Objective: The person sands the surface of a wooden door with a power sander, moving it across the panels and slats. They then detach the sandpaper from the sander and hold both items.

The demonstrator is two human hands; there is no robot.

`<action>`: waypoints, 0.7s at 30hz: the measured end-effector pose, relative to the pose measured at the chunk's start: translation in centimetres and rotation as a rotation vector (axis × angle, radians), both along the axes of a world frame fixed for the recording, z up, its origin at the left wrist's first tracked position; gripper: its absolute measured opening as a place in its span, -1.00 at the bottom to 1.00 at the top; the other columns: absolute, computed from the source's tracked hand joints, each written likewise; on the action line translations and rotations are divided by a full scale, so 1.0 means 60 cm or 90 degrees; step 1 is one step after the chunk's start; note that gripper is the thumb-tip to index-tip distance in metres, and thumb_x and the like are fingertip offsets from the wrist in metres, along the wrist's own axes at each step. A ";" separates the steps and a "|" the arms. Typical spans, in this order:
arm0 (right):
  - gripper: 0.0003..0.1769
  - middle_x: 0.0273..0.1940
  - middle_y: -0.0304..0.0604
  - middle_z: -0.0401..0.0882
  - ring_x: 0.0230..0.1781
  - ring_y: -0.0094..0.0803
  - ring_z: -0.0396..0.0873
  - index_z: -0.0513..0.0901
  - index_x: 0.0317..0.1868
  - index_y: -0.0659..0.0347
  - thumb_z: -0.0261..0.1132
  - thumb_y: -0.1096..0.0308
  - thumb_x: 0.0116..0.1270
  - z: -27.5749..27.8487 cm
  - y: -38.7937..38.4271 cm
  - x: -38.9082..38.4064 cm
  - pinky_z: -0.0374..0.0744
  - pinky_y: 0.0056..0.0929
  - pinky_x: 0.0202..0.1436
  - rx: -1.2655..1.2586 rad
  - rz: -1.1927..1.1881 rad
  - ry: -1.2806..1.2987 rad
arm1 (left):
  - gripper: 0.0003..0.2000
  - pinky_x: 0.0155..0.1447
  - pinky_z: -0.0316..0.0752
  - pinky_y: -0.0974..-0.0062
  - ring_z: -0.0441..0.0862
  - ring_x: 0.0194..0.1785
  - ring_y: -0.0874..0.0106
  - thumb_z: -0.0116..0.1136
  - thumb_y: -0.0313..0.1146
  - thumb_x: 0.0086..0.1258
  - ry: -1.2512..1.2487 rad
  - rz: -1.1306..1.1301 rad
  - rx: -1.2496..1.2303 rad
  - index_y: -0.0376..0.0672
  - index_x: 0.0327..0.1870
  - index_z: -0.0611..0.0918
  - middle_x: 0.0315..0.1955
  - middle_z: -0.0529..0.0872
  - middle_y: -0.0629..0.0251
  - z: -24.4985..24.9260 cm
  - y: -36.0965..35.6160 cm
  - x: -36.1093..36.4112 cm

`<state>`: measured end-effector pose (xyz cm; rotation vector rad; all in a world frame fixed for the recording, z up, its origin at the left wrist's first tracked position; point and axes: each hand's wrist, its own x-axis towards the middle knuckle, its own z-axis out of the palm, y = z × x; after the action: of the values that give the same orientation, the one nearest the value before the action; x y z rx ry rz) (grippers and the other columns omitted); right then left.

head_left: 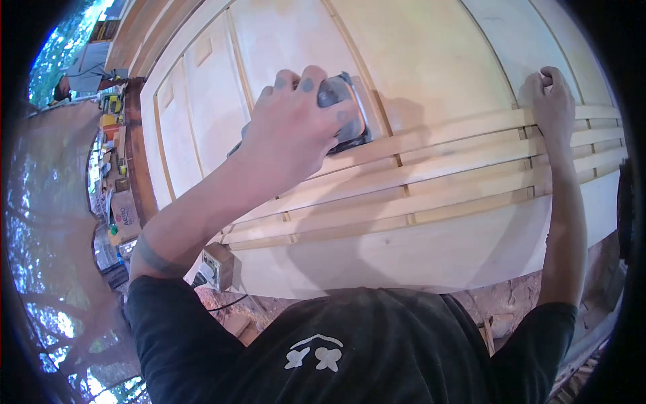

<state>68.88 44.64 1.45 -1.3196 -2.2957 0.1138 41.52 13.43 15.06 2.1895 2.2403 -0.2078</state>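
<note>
My left hand (289, 124) is wrapped over a dark power sander (346, 111) with an orange edge. The sander rests on a pale wooden panel (289, 40), just beyond a row of long wooden slats (350, 178). Its underside and part of its body are hidden by the hand. My right hand (553, 101) lies over the far right of the panel, at the outermost slat. Its fingers are curled together, and whatever may be inside them is hidden.
A wooden block (219, 266) with a plug and a black cable stands by the near left edge. Tools and boxes (118, 195) line a bench on the left. Another person (84, 74) is at the upper left. Stacked boards (158, 34) lie behind the panel.
</note>
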 end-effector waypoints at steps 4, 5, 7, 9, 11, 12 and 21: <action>-0.64 -0.16 0.02 0.70 -0.10 -0.05 0.67 0.65 0.00 0.22 0.21 0.13 0.39 0.003 -0.003 -0.001 0.57 -0.13 0.01 -0.014 -0.011 0.003 | -0.58 -0.02 0.61 0.15 0.53 0.03 0.07 0.51 -0.28 0.05 0.066 -0.010 0.007 0.13 -0.01 0.65 0.05 0.48 0.14 -0.004 0.051 0.031; -0.65 -0.17 0.02 0.70 -0.11 -0.05 0.67 0.64 -0.01 0.23 0.21 0.14 0.39 0.005 -0.004 0.002 0.58 -0.13 0.01 -0.017 -0.013 0.009 | -0.58 -0.02 0.62 0.14 0.54 0.03 0.06 0.50 -0.27 0.06 0.083 -0.012 0.010 0.13 0.00 0.65 0.05 0.49 0.14 -0.004 0.060 0.033; -0.67 -0.17 0.03 0.70 -0.12 -0.05 0.67 0.64 -0.03 0.24 0.22 0.17 0.39 0.006 -0.007 0.003 0.58 -0.14 0.00 -0.018 -0.013 0.024 | -0.57 -0.01 0.63 0.15 0.54 0.02 0.06 0.50 -0.27 0.06 0.091 0.010 0.023 0.14 0.01 0.65 0.04 0.49 0.14 -0.005 0.069 0.015; -0.69 -0.18 0.03 0.70 -0.13 -0.05 0.67 0.64 -0.05 0.26 0.23 0.20 0.39 0.000 -0.004 0.009 0.58 -0.15 -0.02 -0.007 -0.002 0.030 | -0.56 0.00 0.63 0.14 0.55 0.03 0.06 0.50 -0.27 0.05 0.085 0.045 0.022 0.14 0.01 0.64 0.03 0.49 0.14 -0.001 0.062 -0.006; -0.72 -0.19 0.04 0.69 -0.14 -0.05 0.67 0.64 -0.06 0.27 0.23 0.23 0.39 0.001 0.000 0.004 0.58 -0.16 -0.03 -0.009 0.001 0.033 | -0.55 0.02 0.63 0.12 0.55 0.04 0.07 0.50 -0.27 0.05 0.065 0.093 0.007 0.13 0.02 0.64 0.03 0.49 0.14 0.003 0.046 -0.032; -0.73 -0.19 0.05 0.69 -0.14 -0.04 0.67 0.63 -0.06 0.27 0.23 0.24 0.39 0.008 -0.006 0.001 0.58 -0.15 -0.04 -0.020 -0.005 0.030 | -0.54 0.04 0.62 0.12 0.55 0.05 0.07 0.50 -0.27 0.04 0.027 0.118 -0.004 0.13 0.02 0.64 0.04 0.49 0.14 0.002 0.030 -0.047; -0.71 -0.25 0.01 0.66 -0.24 -0.11 0.63 0.63 0.00 0.28 0.25 0.24 0.42 0.007 -0.011 -0.004 0.55 -0.20 -0.10 -0.048 0.023 0.062 | -0.47 0.12 0.58 0.11 0.56 0.09 0.05 0.55 -0.29 -0.03 -0.061 0.253 -0.057 0.07 0.05 0.62 0.06 0.48 0.16 0.004 -0.056 -0.083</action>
<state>68.67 43.96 1.88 -1.2816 -2.2531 0.2725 36.52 10.06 15.32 1.6295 2.4909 -0.1886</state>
